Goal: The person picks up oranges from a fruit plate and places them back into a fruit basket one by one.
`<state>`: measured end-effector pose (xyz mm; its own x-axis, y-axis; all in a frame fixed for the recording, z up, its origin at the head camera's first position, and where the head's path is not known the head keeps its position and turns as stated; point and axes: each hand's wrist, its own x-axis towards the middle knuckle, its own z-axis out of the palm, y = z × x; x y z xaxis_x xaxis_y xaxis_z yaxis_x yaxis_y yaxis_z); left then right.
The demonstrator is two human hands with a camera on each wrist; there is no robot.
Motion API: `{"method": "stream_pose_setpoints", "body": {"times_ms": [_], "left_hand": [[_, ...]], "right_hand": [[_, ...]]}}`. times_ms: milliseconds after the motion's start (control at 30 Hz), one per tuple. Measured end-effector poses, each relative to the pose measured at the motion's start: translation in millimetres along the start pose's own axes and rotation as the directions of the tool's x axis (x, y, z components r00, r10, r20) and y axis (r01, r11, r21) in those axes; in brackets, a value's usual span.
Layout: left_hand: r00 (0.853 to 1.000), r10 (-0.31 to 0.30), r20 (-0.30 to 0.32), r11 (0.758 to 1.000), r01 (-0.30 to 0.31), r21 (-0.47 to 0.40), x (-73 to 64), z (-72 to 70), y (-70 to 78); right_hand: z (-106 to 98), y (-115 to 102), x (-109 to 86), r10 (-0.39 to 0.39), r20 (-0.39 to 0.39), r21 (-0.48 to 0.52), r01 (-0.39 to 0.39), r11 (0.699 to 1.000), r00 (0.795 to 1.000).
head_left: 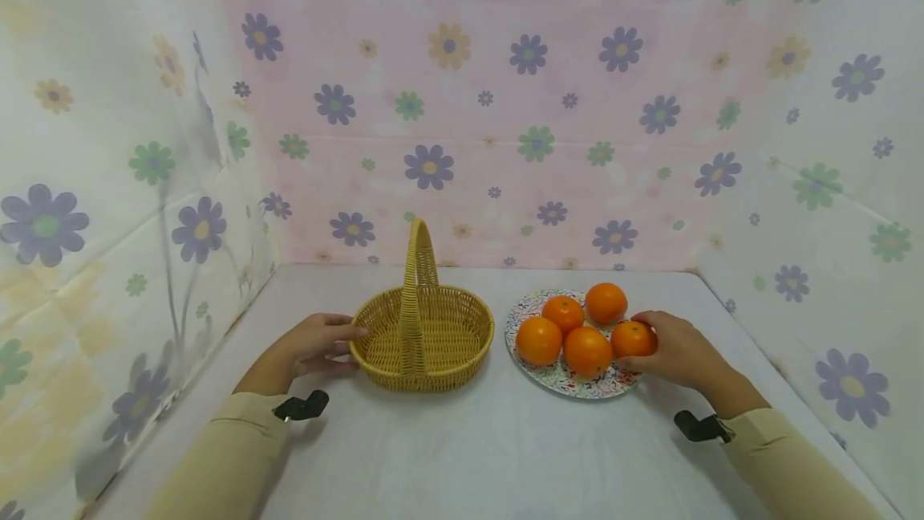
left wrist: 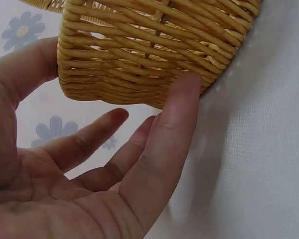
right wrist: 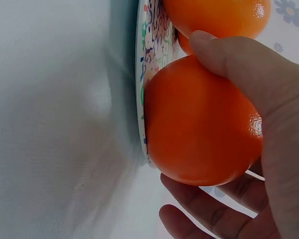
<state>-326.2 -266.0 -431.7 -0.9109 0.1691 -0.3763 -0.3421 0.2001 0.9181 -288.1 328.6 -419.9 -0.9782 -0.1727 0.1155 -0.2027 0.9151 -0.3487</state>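
At the left end of the yellow wicker basket (head_left: 453, 379), my left hand (head_left: 321, 343) has one finger over the rim and another fingertip against the outer wall of the woven side (left wrist: 154, 55). Its other fingers are apart from the weave. My right hand (head_left: 682, 349) grips the rightmost orange (head_left: 633, 340), thumb on the near side and fingers curled round the far side. In the right wrist view this glossy orange (right wrist: 202, 122) sits right at the rim of the patterned plate (right wrist: 141, 79). Several other oranges (head_left: 588, 351) lie on the plate (head_left: 530, 305).
The basket's tall arched handle (head_left: 411, 295) rises over its middle. Both stand on a white-covered table (head_left: 462, 456). Flower-print cloth (head_left: 476, 119) hangs behind and along both sides. A small black device (head_left: 301, 406) is strapped at each wrist.
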Motion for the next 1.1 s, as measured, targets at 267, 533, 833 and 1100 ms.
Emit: {"method": "stream_pose_setpoints", "body": {"times_ms": [267, 533, 833, 1100], "left_hand": [[1.0, -0.001, -0.004, 0.995, 0.0, -0.097, 2.3, -0.2, -3.4], [1.0, 0.006, -0.024, 0.989, -0.009, -0.149, 3.0, -0.6, -7.4], [1.0, 0.029, 0.004, 0.99, -0.029, -0.139, 0.4, 0.6, -8.5], [0.998, 0.055, 0.016, 0.992, -0.053, -0.118, 0.1, -0.9, -9.4]], "right_hand": [[2, 1, -0.7, 0.038, -0.015, 0.022, -0.038, 0.999, 0.999], [-7, -5, -0.8, 0.017, -0.074, 0.052, -0.013, 0.999, 0.997], [-16, -10, 1.1, -0.02, -0.124, 0.088, 0.031, 0.996, 0.992], [-18, -21, 5.8, -0.02, -0.13, 0.141, 0.038, 0.989, 0.991]]}}
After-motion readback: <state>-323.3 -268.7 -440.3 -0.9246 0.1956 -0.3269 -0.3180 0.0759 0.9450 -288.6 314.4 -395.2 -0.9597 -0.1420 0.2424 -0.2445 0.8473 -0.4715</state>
